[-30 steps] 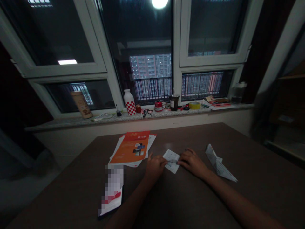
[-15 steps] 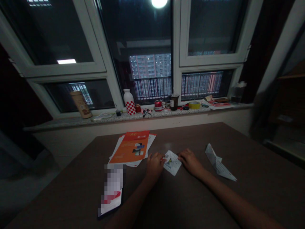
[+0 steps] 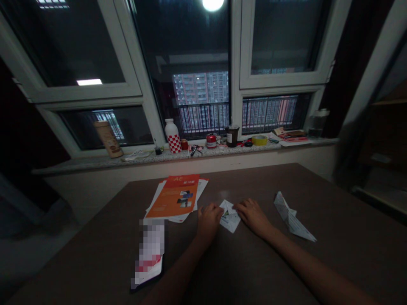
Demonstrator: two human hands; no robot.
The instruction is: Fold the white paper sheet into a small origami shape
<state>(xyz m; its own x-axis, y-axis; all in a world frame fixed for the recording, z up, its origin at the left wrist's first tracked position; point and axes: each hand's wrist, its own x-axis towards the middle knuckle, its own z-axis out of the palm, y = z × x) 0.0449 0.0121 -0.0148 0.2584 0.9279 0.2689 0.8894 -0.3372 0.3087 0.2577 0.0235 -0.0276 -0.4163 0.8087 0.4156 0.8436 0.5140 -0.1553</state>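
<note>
A small square of folded printed paper [image 3: 230, 220] lies on the brown table [image 3: 254, 262], one corner toward the window. My left hand [image 3: 209, 221] grips its left corner, fingers bent and pressed together. On the right corner, my right hand [image 3: 253, 215] holds the paper between thumb and fingers; the fingertips cover part of the edge. To the right of that hand rests a folded paper boat [image 3: 291, 218], untouched.
Left of my hands lie an orange booklet [image 3: 174, 197] on white sheets and a phone [image 3: 151, 254] with a blurred-out screen. The windowsill [image 3: 143, 160] behind holds a checkered bottle [image 3: 173, 137], a tan flask [image 3: 108, 139], a dark cup [image 3: 232, 136] and yellow tape [image 3: 259, 140].
My right hand has shifted slightly left, further over the paper's right corner. The fingers of my left hand have moved a little inward over the left corner.
</note>
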